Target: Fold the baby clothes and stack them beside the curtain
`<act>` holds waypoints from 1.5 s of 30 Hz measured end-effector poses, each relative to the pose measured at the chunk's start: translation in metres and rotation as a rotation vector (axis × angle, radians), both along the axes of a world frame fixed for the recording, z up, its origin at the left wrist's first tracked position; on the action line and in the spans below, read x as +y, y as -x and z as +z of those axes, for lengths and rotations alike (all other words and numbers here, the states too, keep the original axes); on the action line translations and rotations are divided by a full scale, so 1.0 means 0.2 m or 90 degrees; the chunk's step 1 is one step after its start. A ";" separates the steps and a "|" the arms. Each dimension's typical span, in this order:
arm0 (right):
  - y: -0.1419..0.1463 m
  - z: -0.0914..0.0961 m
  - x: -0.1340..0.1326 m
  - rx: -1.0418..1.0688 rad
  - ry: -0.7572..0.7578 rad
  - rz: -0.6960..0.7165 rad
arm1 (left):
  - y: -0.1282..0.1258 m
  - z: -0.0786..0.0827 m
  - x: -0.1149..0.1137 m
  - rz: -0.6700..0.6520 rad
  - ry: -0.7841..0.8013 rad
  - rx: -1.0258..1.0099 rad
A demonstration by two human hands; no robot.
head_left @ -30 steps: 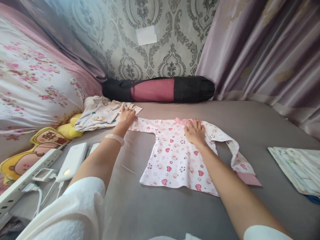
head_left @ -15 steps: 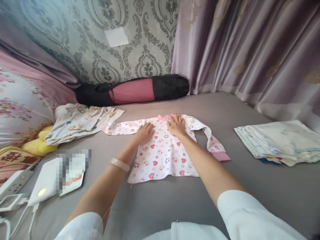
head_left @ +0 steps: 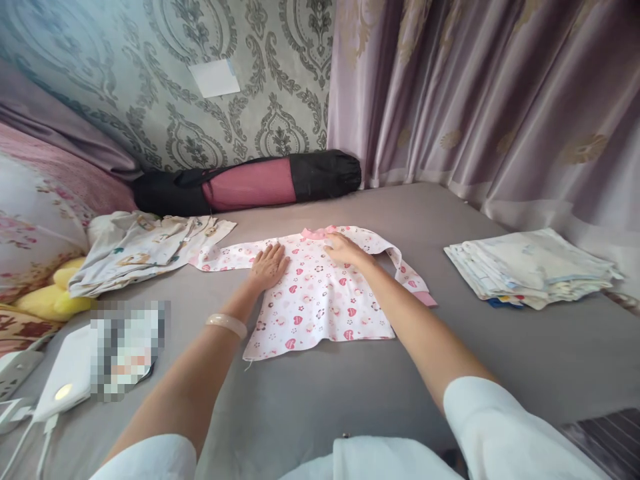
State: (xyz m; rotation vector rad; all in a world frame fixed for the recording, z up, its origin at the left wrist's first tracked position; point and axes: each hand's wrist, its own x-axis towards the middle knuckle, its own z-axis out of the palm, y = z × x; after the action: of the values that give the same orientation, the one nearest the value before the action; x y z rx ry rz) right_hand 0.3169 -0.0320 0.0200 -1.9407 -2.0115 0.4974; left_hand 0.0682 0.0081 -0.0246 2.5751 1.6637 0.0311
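A white long-sleeved child's shirt [head_left: 320,300], printed with pink hearts and flowers, lies spread on the grey bed sheet [head_left: 280,407]. Its pink collar points away from me, and both sleeves reach out sideways. My left hand [head_left: 269,265] rests flat on the shirt's left shoulder, fingers extended. Near the collar, my right hand [head_left: 347,252] is over the upper right of the shirt, fingers stretched toward the left; whether it presses on the cloth I cannot tell. Neither hand grasps anything.
A folded cloth stack [head_left: 530,267] lies at right; printed clothes [head_left: 140,247] lie at left beside a yellow plush [head_left: 65,293]. A black and pink long bag [head_left: 250,183] lies along the wall. A white power bank [head_left: 70,373], cables and a blurred phone occupy the near left.
My right hand has turned, its fingers now pointing more to the left than away from me. My left hand stays flat on the shoulder. The whole view has shifted slightly to the right.
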 end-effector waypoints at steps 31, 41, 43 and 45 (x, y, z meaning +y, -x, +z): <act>-0.79 0.08 -0.33 0.056 0.264 -0.306 | -0.36 0.22 -0.06 -0.025 0.006 0.047; -0.70 0.10 -0.28 0.031 0.162 -0.261 | -0.87 0.32 -0.33 -0.156 0.405 -0.537; -0.69 0.13 -0.27 0.110 0.065 -0.257 | -0.95 0.34 -0.37 -0.113 0.544 -0.613; -0.66 0.18 -0.29 0.193 -0.005 -0.235 | -1.01 0.34 -0.39 -0.040 0.669 -0.705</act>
State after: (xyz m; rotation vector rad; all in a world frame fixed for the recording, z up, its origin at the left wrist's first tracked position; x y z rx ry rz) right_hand 0.4483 -0.0897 0.0551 -2.0274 -1.4306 0.6401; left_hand 0.2697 -0.0693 0.0433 1.3331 0.7885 0.3758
